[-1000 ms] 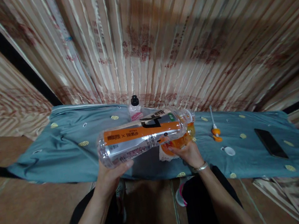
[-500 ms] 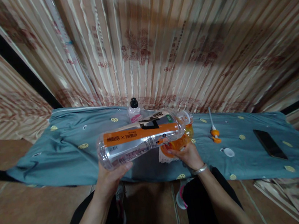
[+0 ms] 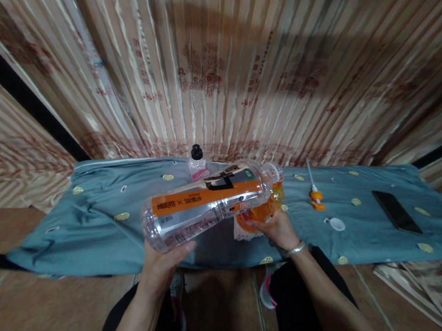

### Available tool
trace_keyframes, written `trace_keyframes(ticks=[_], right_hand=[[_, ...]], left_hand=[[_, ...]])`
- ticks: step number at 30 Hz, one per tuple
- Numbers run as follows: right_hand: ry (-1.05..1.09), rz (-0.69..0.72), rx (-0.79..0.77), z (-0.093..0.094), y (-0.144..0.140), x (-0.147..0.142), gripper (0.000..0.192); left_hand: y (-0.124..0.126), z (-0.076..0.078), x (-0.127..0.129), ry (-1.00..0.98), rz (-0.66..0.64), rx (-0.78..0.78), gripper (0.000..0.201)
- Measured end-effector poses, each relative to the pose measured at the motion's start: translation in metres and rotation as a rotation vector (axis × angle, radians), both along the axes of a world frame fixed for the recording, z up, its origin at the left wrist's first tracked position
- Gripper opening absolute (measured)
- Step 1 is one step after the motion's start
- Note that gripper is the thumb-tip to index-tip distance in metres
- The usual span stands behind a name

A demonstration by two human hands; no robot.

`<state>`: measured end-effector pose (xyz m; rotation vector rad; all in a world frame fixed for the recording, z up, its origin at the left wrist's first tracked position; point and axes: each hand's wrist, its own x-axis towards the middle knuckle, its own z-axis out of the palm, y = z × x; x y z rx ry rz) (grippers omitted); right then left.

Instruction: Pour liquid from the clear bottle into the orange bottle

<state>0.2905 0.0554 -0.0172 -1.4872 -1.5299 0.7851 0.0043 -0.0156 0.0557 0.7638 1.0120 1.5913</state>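
My left hand grips the base of a large clear plastic bottle with an orange label, held nearly level, its open mouth at the right. The mouth sits over a smaller orange bottle, which my right hand holds from below on the blue cloth. A silver bracelet is on my right wrist. The large bottle hides most of the orange bottle.
A small pink bottle with a black cap stands behind. An orange pump head with a white tube, a white cap and a black phone lie on the cloth to the right. Striped curtains hang behind.
Hardly anything differs. The view has shifted slightly, and both hands and bottles keep the same pose.
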Motion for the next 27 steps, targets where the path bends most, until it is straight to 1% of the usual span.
trace_keyframes(ticks=[4,9,16,19,23,27], right_hand=[[0.003,-0.003,-0.005,0.0019,-0.0003,-0.0003,0.061],[0.001,0.001,-0.006,0.0013,0.0002,0.0000,0.061],[-0.025,-0.004,-0.010,0.0002,0.0005,-0.0002,0.054],[-0.032,-0.008,0.012,0.0002,0.0004,-0.0007,0.054],[-0.041,-0.012,0.040,0.0002,0.0004,-0.0012,0.059],[-0.087,0.002,0.053,-0.0014,-0.0005,-0.0017,0.054]], left_hand=[[-0.0017,0.0040,0.0022,-0.001,0.006,0.000,0.070],[-0.0019,0.0066,0.0017,0.019,0.001,-0.026,0.077],[-0.0024,0.0015,-0.0016,0.026,-0.006,-0.034,0.075],[-0.0030,-0.0009,-0.0022,0.037,-0.001,-0.044,0.074],[-0.0031,-0.0013,-0.0013,0.058,0.028,-0.027,0.072],[-0.0025,-0.0004,-0.0004,0.065,0.045,-0.035,0.071]])
